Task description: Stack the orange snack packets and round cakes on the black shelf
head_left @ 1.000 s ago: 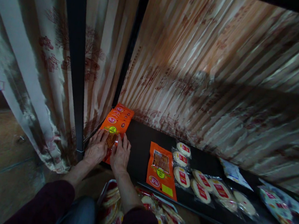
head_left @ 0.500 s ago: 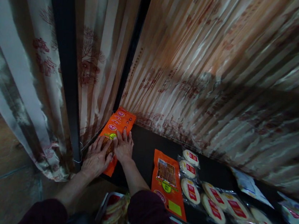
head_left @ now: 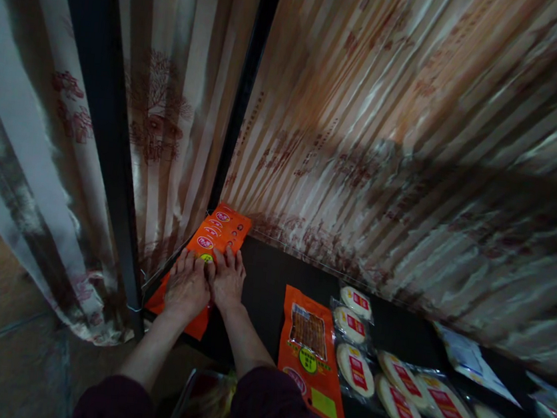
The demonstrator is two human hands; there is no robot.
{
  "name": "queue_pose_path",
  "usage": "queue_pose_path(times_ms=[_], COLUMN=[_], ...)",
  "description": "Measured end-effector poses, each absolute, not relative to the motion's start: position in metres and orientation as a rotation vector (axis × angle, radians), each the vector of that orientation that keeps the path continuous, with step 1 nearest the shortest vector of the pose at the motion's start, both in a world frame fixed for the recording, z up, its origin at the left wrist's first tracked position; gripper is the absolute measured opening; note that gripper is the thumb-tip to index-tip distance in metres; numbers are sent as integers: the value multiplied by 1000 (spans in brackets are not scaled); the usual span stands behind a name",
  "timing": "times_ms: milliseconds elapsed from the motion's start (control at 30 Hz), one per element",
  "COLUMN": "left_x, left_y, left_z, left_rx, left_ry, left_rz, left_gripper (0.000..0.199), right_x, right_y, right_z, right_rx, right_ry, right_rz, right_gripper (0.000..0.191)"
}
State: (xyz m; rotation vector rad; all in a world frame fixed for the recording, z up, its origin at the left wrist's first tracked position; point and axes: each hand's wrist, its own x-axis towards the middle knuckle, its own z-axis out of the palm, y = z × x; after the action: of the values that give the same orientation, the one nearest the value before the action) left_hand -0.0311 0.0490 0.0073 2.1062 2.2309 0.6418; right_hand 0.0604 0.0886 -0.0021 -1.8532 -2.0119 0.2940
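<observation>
Overlapping orange snack packets (head_left: 226,225) lie in the left corner of the black shelf (head_left: 267,265), their printed round logos facing up. My left hand (head_left: 189,289) rests flat on the near part of these packets, fingers stretched toward the back. Beside it, my right hand (head_left: 227,280) also lies palm down on the packets' right side, with its fingers slightly spread. The two hands touch or nearly touch at the thumbs. Much of the top packet is hidden beneath them.
Another orange packet (head_left: 313,367) with a clear window lies right of my arms. Round wrapped flat cakes (head_left: 355,369) and a white-blue packet (head_left: 475,362) sit farther right. Striped curtains (head_left: 393,128) and a dark post (head_left: 102,122) border the shelf. Below is a tray (head_left: 181,396).
My left hand has shifted up and right over the packets, closer to my right hand, covering the clear window of the top packet. The view has moved slightly.
</observation>
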Motion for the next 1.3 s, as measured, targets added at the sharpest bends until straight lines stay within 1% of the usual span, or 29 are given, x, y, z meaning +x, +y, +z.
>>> queue_pose_path(times_ms=[167, 333, 533, 600, 733, 833, 1067, 1300], left_x=[-36, -40, -42, -41, -37, -35, -36, -34], left_y=[50, 56, 62, 63, 66, 70, 80, 83], left_z=[-6, -6, -3, -3, -3, -4, -10, -13], left_rx=[2162, 2136, 2123, 2119, 2098, 2076, 2036, 2019], left_ry=[2240, 2275, 2298, 2316, 2327, 2339, 2304, 2327], left_rz=[768, 867, 906, 879, 818, 802, 865, 795], left_gripper=[26, 23, 27, 30, 41, 47, 49, 49], right_x=[63, 67, 74, 74, 72, 73, 76, 68], right_y=[91, 100, 117, 123, 135, 145, 148, 145], right_z=[-6, -10, -19, -24, -36, -44, -40, -27], right_rx=[-1815, -1740, -1642, -1624, -1606, -1548, -1467, -1560], right_ry=[-1989, -1936, -1833, -1750, -1549, -1429, -1325, -1257], right_rz=[302, 253, 229, 244, 349, 435, 572, 742], right_gripper=[38, 33, 26, 30, 47, 54, 59, 67])
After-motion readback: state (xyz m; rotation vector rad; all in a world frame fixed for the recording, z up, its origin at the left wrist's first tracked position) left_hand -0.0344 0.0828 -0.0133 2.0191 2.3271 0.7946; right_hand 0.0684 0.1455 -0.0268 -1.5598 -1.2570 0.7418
